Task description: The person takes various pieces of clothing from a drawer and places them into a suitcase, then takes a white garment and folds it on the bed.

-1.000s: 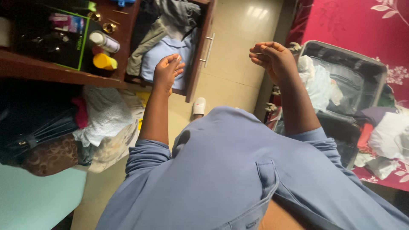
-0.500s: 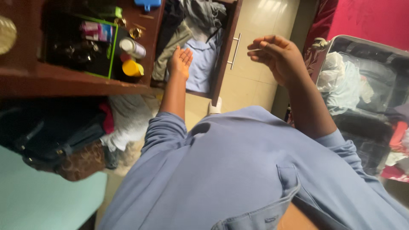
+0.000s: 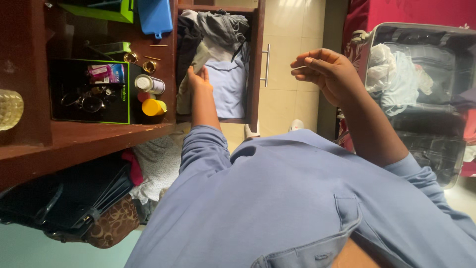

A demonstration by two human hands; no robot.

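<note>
Left hand (image 3: 197,79) reaches into the open dark wooden drawer (image 3: 258,59), fingers resting on the pale olive folded garment (image 3: 194,69) at the drawer's left side; whether the fingers grip the cloth cannot be told. Just right of that hand lies the light blue folded shirt (image 3: 229,87), with the grey crumpled garment (image 3: 220,27) beyond it. Left of the hand, on the brown wooden shelf (image 3: 99,134), stand a yellow-capped container (image 3: 153,106) and a white cylindrical can (image 3: 148,84) beside a black box with green edging (image 3: 89,92). Right hand (image 3: 325,74) is raised in the air, fingers curled loosely, holding nothing. Right of it lies the open grey suitcase (image 3: 421,34) filled with pale clothing.
</note>
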